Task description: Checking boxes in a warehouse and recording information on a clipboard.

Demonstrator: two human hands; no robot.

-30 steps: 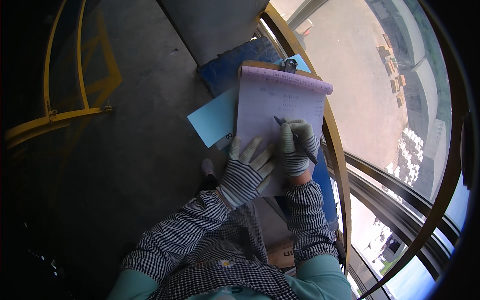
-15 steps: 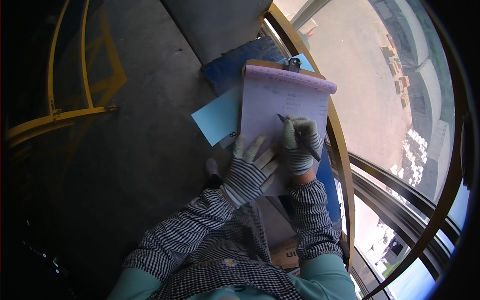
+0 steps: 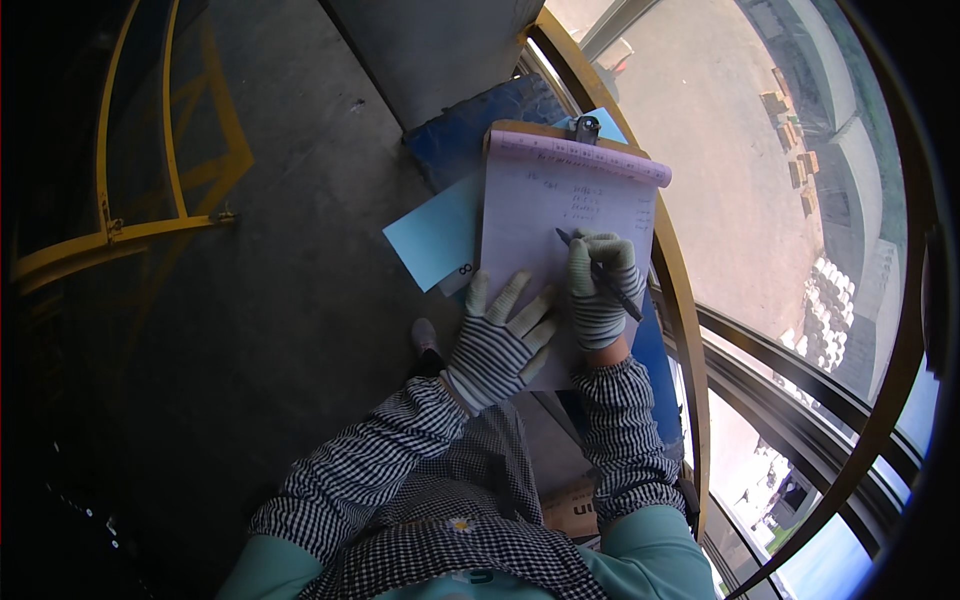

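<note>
A clipboard [image 3: 500, 128] holds a sheet of paper [image 3: 520, 225] with handwriting on its upper part. The top pages are rolled back under a black clip [image 3: 585, 130]. My right hand [image 3: 600, 290], in a striped knit glove, grips a dark pen [image 3: 626, 303] with its tip close to the paper; whether it touches I cannot tell. My left hand [image 3: 500, 340], gloved alike, lies flat with fingers spread over the paper's lower left. Light blue paper [image 3: 432, 240] sticks out from beneath the clipboard on the left.
Under the clipboard is a worn blue surface [image 3: 480, 118]. A curved yellow-brown rail [image 3: 683, 300] runs along the windows on the right. Yellow metal railings [image 3: 150, 230] stand at the far left on the grey floor. A printed brown carton [image 3: 570, 512] sits low, near my body.
Almost nothing differs. The right hand and pen stay nearly in place over the paper, and the left hand rests as before.
</note>
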